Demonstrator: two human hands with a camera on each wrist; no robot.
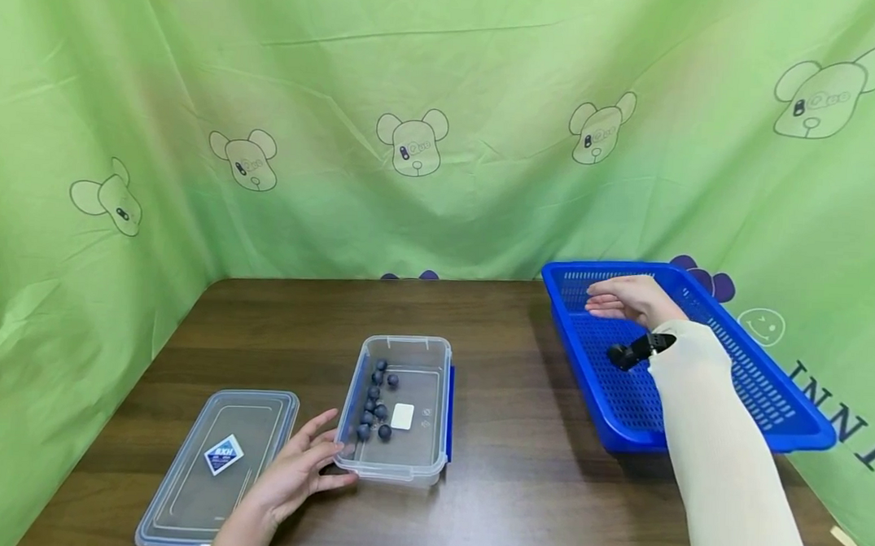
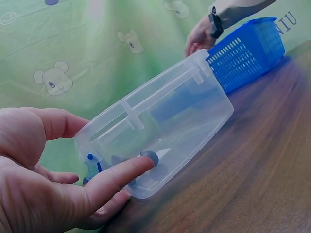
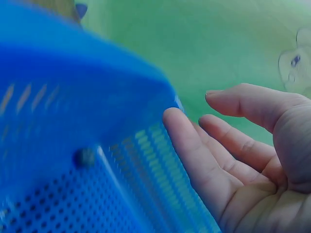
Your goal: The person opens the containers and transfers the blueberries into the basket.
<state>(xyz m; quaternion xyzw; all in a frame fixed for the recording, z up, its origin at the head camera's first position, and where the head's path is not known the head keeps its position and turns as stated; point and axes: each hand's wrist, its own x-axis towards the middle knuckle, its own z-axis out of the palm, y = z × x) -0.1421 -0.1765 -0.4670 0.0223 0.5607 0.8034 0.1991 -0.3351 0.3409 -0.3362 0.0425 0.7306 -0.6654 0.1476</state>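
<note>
Lid (image 1: 208, 491), clear plastic: nearest me on the left, flat on the worktop (image 1: 501, 487), diamond label (image 1: 223, 454) uppermost; set aside, I judge, to leave the container's mouth uncovered.

My left hand (image 1: 297, 469): at the container's near left corner, fingers spread and mostly straight, touching the end and the side rather than clenching; by my reading, a steadying touch.

Container (image 1: 419, 390), clear, lidless, blue clip (image 1: 450, 412) along its right side: mid-worktop, presumably for easy reach from above. Whether its base sits fully flat I cannot tell.

Berries (image 1: 381, 411), dark blue, a small group: inside the container, gathered along its left half; perhaps a slight tilt explains this.

My right hand (image 1: 634, 298): above the basket's far left part, fingers loosely bent, thumb apart, nothing visible between them.

Basket (image 1: 626, 403), blue, perforated: right side, farther off, within that arm's reach. One dark round item (image 3: 85, 158), blurred, lies inside; likely another berry.

Curtain (image 1: 491, 63), green, bear-printed: behind everything, probably a plain screen.
</note>
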